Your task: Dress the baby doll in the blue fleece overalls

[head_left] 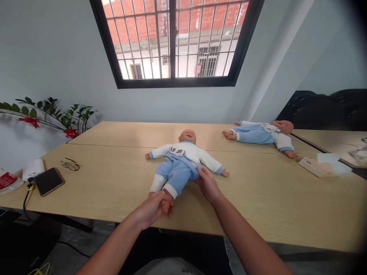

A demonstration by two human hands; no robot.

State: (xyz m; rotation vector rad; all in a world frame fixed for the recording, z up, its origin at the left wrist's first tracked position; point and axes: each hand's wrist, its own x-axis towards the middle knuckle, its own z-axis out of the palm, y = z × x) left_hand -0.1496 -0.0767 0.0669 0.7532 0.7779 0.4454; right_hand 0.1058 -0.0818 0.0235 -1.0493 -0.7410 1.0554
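Observation:
A baby doll (187,152) lies on its back on the wooden table, head toward the window and feet toward me. It wears a white top with blue cuffs and light blue trousers (179,172) with white hems. My left hand (157,208) is closed around the doll's feet and ankles at the table's front edge. At the doll's hip, on the right, my right hand (208,183) pinches the side of the blue trousers near the waist. The fingertips of my right hand are partly hidden by the cloth.
A second doll (258,133) in similar clothes lies at the back right. Beside it are a beige packet and pale blue sheet (323,165). Glasses (70,164), a phone (49,181) and a white box-shaped device (33,169) with a cable sit at the left, near a plant (67,116).

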